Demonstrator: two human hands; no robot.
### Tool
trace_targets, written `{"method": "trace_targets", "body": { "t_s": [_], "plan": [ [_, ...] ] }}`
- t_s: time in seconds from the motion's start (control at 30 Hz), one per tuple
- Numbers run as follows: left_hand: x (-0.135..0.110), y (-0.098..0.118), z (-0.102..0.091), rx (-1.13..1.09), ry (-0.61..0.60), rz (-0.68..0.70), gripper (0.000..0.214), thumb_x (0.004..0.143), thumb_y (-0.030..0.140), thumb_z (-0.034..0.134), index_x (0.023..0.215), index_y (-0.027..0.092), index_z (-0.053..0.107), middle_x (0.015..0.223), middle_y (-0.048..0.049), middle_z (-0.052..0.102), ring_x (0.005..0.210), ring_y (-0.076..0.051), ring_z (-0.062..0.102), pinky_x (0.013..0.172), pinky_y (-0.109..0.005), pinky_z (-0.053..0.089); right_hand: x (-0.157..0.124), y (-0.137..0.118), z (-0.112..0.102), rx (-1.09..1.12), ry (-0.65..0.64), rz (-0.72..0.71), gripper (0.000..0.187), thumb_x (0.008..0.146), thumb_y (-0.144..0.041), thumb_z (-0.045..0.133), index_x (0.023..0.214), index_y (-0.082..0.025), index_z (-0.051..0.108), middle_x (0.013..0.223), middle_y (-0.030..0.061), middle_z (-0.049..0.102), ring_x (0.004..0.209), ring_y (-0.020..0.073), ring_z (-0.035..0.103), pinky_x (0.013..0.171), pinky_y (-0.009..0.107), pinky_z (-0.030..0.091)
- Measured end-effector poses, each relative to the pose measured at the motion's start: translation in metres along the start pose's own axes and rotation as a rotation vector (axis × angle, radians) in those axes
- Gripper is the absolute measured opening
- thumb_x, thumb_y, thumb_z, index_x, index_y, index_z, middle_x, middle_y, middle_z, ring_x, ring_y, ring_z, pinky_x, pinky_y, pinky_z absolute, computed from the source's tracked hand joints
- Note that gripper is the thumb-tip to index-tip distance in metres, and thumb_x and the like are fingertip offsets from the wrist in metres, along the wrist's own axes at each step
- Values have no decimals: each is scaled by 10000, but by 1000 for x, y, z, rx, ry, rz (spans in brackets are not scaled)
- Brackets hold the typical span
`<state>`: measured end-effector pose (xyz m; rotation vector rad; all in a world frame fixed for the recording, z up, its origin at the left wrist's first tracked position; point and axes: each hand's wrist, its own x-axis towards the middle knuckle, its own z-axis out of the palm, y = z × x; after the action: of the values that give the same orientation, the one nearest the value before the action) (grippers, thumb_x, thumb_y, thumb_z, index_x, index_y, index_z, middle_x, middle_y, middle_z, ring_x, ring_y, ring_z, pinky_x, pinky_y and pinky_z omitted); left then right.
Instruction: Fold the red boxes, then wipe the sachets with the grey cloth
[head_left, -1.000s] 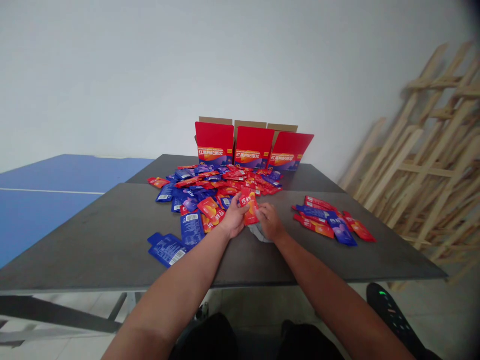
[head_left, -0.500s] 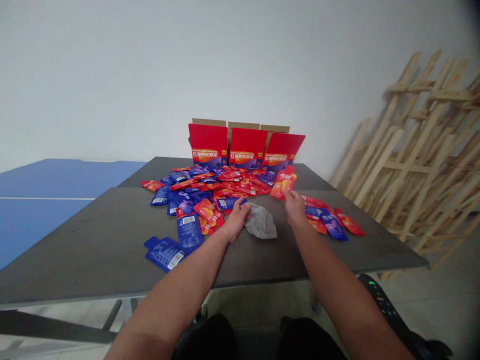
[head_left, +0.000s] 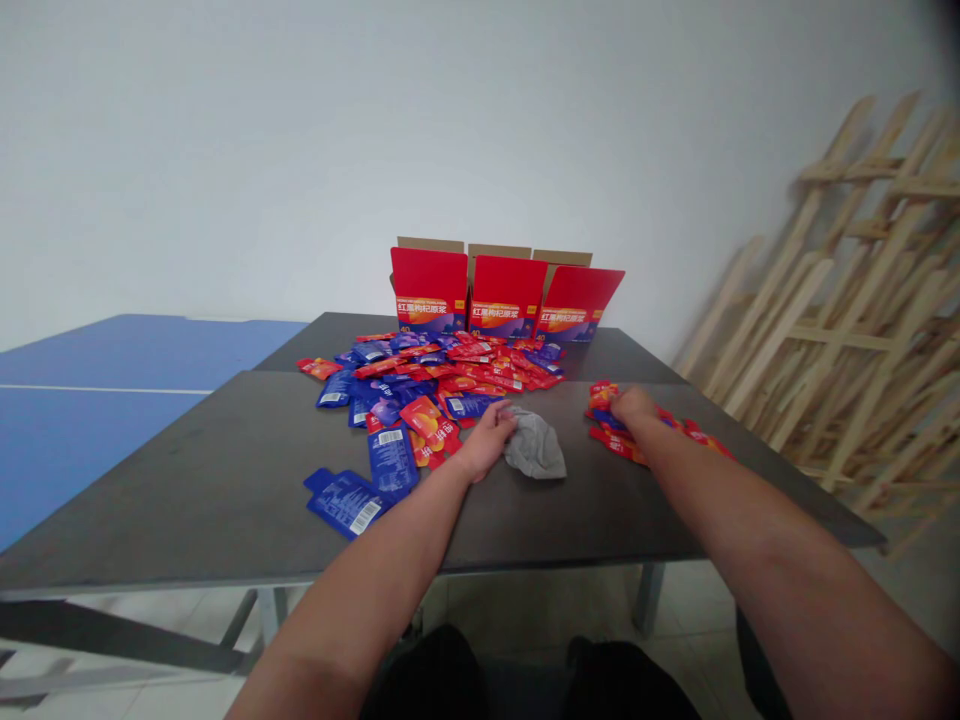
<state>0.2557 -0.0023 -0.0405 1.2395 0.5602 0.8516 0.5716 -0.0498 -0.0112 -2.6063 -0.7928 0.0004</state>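
My left hand point(head_left: 487, 443) rests on the table with its fingers closed on the edge of a crumpled grey cloth point(head_left: 535, 445). To the right, my right hand point(head_left: 634, 405) is low over a small group of red and blue pouches point(head_left: 619, 442). Its fingers are closed at a red pouch point(head_left: 602, 393), and the hand and forearm hide part of that group. A large heap of red and blue pouches point(head_left: 480, 372) lies beyond my left hand. Closer to me, several blue pouches point(head_left: 391, 462) lie flat, barcodes facing up.
Three red printed cartons point(head_left: 429, 290) stand in a row behind the heap, flaps raised. The dark table point(head_left: 247, 500) has its front edge near my knees. At left is a blue table-tennis table point(head_left: 97, 420); wooden easels point(head_left: 840, 320) lean at right.
My right hand has carried the red pouch rightward and down to the small group. My left hand stays at the cloth. The view has shifted slightly.
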Motion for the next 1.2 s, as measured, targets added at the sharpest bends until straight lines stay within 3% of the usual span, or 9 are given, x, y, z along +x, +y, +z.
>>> {"method": "trace_targets", "body": {
  "t_s": [0.1,0.23,0.33,0.5,0.67,0.87,1.03,1.2],
  "plan": [
    [1,-3,0,0,-18,0,394,813,235,630,1200,171,599,1058,-78,609,907,-148,557,860,-283,433,-7,-15,5,-7,101,-34,317,833,-305,615,1052,-81,665,1190,270,593,1161,344,563,924,421,458],
    [1,-3,1,-33,-37,10,348,793,225,654,1135,172,625,1095,-93,636,984,-179,575,915,-321,433,-12,-55,14,345,8,-179,91,771,-219,686,826,-150,663,1085,156,658,1150,260,564,1007,347,399],
    [-1,-2,2,-18,-34,7,322,793,205,641,1113,175,638,1080,-89,644,962,-178,584,914,-328,433,-10,-85,25,520,-31,-129,106,738,-190,721,727,-172,617,900,83,686,1010,194,619,907,268,452],
    [-1,-6,0,19,-15,31,314,767,192,668,1081,190,670,1003,-74,639,952,-186,576,903,-321,433,-3,-114,48,722,-82,104,156,779,-224,716,724,-159,586,548,-5,583,559,129,600,538,211,479],
    [2,-13,-2,108,-11,79,305,775,203,662,1079,210,684,1069,-79,607,991,-200,557,921,-330,427,1,-127,57,923,-117,311,208,800,-203,700,667,-150,550,421,-58,460,357,87,458,358,184,385],
    [0,-13,-3,201,-3,82,329,807,209,628,1134,207,668,1020,-71,591,991,-195,547,928,-336,427,-2,-130,49,1078,-120,396,188,763,-161,706,696,-167,530,409,-111,368,307,41,318,277,136,248],
    [-1,-9,-2,88,-21,53,321,803,206,644,1124,197,657,1028,-76,628,990,-190,567,921,-327,437,-18,-132,35,1202,-106,330,250,793,-192,660,647,-193,457,428,-107,365,337,35,329,309,125,265],
    [0,1,1,-88,12,-37,267,829,281,640,1075,176,640,1006,-73,651,897,-160,597,861,-312,462,-66,-130,20,1283,-133,126,196,786,-233,630,656,-194,487,446,-87,432,370,48,379,347,146,289]
  ]
}}
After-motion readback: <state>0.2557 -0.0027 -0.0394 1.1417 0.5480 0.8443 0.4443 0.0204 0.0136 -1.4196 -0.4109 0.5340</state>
